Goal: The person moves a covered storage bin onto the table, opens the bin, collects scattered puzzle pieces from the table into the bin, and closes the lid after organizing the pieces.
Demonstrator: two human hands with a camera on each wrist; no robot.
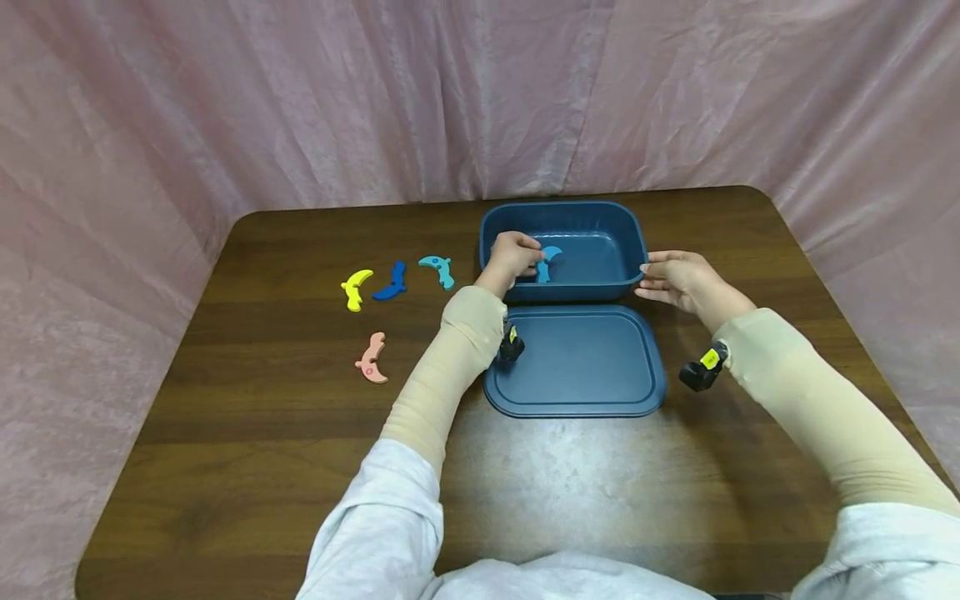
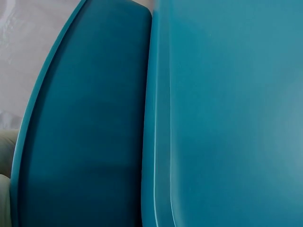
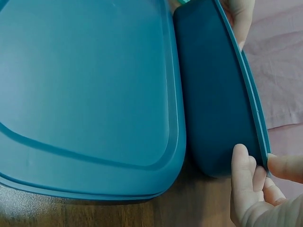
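Note:
A dark blue plastic bin (image 1: 592,218) stands at the table's far middle, with its flat lid (image 1: 576,360) lying just in front of it. My left hand (image 1: 514,255) reaches over the bin's left rim and pinches a light blue foam dolphin piece (image 1: 548,260) inside it. My right hand (image 1: 675,277) holds the bin's right rim, fingers (image 3: 246,179) on the outer wall and thumb on the edge. The left wrist view shows only the bin's wall (image 2: 85,123) and the lid (image 2: 232,109).
Left of the bin lie a teal foam piece (image 1: 438,270), a dark blue one (image 1: 392,282) and a yellow one (image 1: 356,288). A pink piece (image 1: 372,358) lies nearer me. Pink cloth hangs around the brown wooden table (image 1: 247,433).

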